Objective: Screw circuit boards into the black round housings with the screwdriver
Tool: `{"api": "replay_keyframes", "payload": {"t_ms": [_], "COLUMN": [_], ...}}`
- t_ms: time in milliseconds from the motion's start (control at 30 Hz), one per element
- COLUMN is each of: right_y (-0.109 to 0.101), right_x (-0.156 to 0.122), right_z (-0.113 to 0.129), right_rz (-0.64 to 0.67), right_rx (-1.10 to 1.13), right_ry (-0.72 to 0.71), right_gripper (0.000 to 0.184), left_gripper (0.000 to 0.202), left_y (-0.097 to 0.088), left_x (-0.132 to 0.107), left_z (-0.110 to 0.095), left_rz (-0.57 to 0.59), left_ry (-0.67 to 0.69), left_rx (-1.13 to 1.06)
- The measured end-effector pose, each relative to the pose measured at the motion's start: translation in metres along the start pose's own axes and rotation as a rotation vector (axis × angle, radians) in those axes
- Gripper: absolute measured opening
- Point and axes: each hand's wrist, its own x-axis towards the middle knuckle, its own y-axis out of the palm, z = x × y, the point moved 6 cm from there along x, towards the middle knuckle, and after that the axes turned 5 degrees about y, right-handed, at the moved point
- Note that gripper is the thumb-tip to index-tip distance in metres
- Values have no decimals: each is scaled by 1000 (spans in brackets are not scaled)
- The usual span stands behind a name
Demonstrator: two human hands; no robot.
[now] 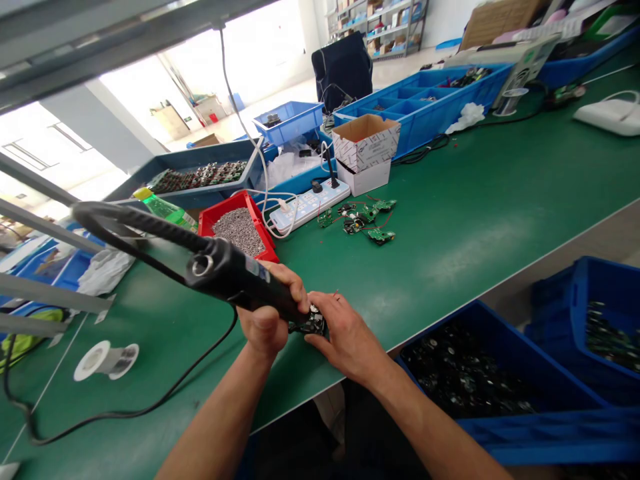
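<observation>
The green worktop [450, 220] carries everything; take the red tray [223, 208] of small grey screws as the mark. The blue crate [550, 437] of dark parts sits well to the tray's right and nearer the person, off the worktop's near edge.

The electric screwdriver [235, 273] lies just in front of the tray, slanting down to the right; it is a black, stiff barrel, and I judge it the heavier thing by far, top-heavy from the thick cable [150, 407] that loops away to the tray's left. It looks best held round the lower barrel, where the left hand [267, 320] has it; that grip is wrapped tight around the body.

The circuit board [313, 325] sits in front of the tray and a little to its right, near the worktop's edge, just under the tool's tip. It is small and dark with pale fittings and a thin red wire (much of it is hidden by fingers). It is probably light, rigid and easily damaged, so the edges are the place to hold it, not the components; the right hand [345, 340] has its grip pinched on the board's right side.

More green boards [360, 217] lie loose to the tray's right, near a white power strip [310, 203].
</observation>
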Motion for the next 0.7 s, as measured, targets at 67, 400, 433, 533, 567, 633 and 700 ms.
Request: {"api": "replay_keyframes", "payload": {"t_ms": [67,400,433,533,567,633,700], "right_y": [0,-2,-1,-1,-1,-1,-1], "right_x": [0,2,2,1,1,1,1], "right_z": [0,2,1,0,-1,-1,0], "right_rz": [1,14,14,10,10,12,17], "right_rx": [6,20,18,-2,-10,-21,-19], "right_ry": [3,1,-1,-3,-2,-2,0], "right_gripper": [62,62,62,65,66,68,67], "left_gripper": [55,54,54,56,55,55,56], "left_y": [2,0,-2,-7,-9,-10,-9], "left_x": [0,-2,-1,5,7,9,9], "left_z": [3,7,6,-1,-3,-5,-3], "left_rz": [4,11,6,-31,-43,-58,-70], "left_ry": [-25,-68,-67,-22,3,27,13], "left_rx": [9,-2,0,-24,-37,-47,-33]}}
